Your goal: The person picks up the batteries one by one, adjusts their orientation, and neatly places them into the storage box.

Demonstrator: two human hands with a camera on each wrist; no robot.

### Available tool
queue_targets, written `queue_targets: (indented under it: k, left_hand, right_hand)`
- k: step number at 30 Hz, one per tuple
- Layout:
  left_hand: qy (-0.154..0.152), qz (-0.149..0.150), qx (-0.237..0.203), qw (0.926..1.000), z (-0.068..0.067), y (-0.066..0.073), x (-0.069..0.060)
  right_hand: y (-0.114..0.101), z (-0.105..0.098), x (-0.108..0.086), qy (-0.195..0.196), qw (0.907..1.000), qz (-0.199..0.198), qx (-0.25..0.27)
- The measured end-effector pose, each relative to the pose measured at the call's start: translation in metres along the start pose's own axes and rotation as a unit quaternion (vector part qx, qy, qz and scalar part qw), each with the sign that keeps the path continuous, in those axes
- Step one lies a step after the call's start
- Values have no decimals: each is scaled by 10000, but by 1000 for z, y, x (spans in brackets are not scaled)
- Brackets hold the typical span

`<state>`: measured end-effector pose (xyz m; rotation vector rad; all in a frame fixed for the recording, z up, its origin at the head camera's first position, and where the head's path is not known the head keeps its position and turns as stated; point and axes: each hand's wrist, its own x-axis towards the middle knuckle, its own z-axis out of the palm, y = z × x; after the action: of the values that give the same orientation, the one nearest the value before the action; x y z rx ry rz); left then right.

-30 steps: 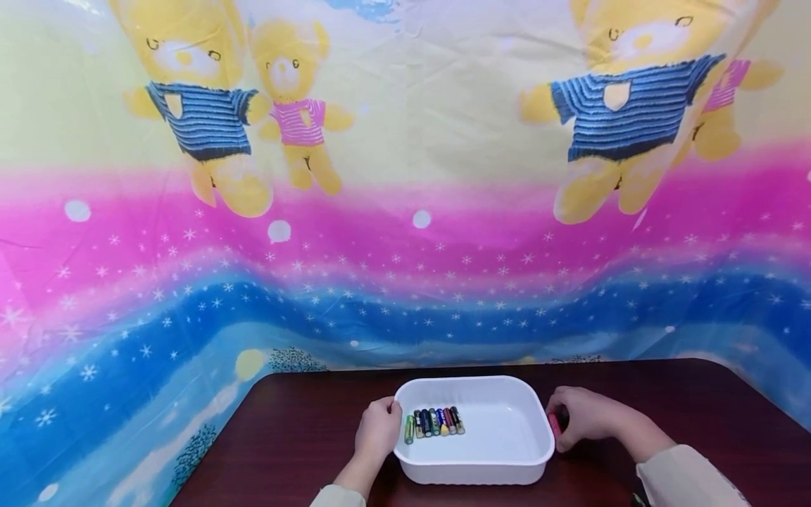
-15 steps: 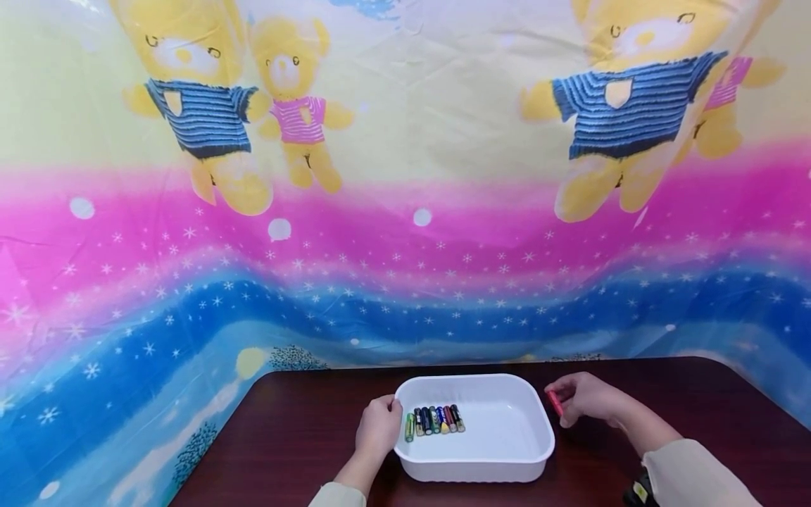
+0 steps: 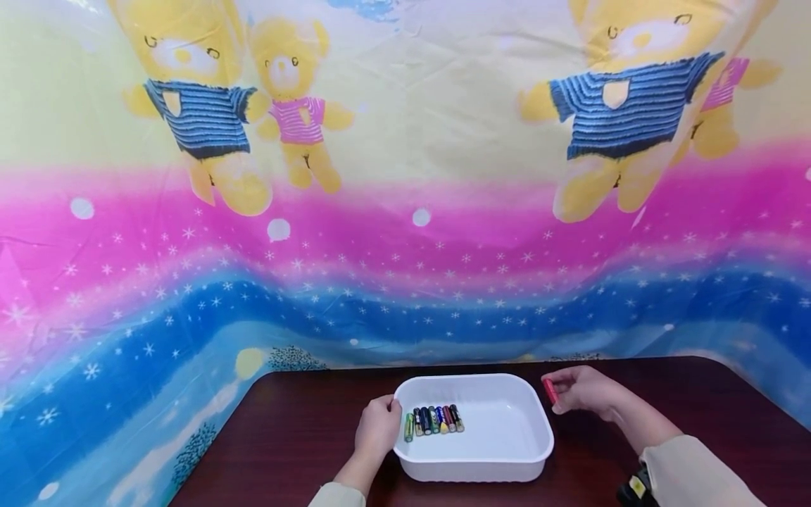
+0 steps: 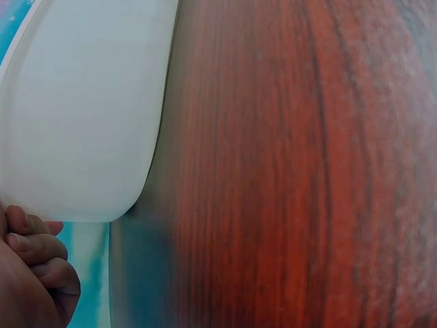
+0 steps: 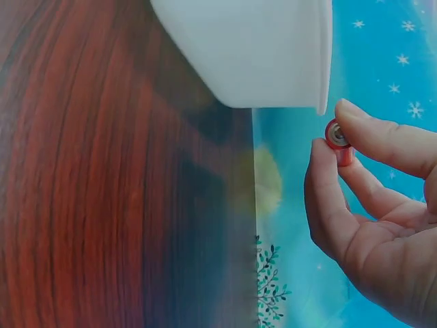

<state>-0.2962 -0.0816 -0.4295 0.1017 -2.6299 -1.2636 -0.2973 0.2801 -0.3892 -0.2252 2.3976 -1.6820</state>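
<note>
A white rectangular tub [image 3: 472,473] stands on the dark wood table. Several batteries [image 3: 434,420] of mixed colours lie side by side in a row in its left half. My left hand [image 3: 378,426] grips the tub's left rim, with curled fingers [image 4: 42,256] at its edge in the left wrist view. Just beyond the tub's right side, my right hand [image 3: 586,391] pinches a red battery [image 3: 549,391] between thumb and fingers. One metal end of that battery [image 5: 337,134] faces the camera in the right wrist view, and the tub's wall [image 5: 266,55] is close by, apart from it.
The brown wood table [image 3: 304,415] spreads out around the tub. A printed cloth [image 3: 412,282] with bears and snowflakes hangs behind the table's back edge. A black object [image 3: 636,487] shows beneath the right sleeve.
My right hand has lifted the red battery from beside the tub's right wall, moving it up and away toward the back. The left hand and the row of batteries have stayed put.
</note>
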Motion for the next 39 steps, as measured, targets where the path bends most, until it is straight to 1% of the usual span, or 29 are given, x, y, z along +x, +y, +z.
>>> queue_targets:
  k: [3, 7, 12, 19, 26, 32, 39]
  left_hand:
    - [-17, -35, -6, 10000, 0, 0, 1]
    - [-59, -52, -21, 10000, 1, 1, 2]
    - [-36, -11, -10, 10000, 2, 2, 2]
    - [12, 2, 27, 10000, 3, 1, 1]
    - [59, 11, 64, 10000, 3, -1, 1]
    - [42, 36, 54, 10000, 1, -1, 1]
    - [64, 72, 81, 9999, 0, -2, 1]
  right_hand:
    - [-2, -1, 0, -84, 9998, -67, 171]
    - [-2, -3, 0, -311, 9986, -222, 374]
    - [-4, -4, 0, -409, 9973, -296, 531]
    - [-13, -1, 0, -228, 9985, -119, 478]
    - [-21, 3, 4, -246, 9988, -115, 403]
    - [-28, 7, 6, -139, 9992, -8, 385]
    - [-33, 9, 8, -62, 9994, 6, 347]
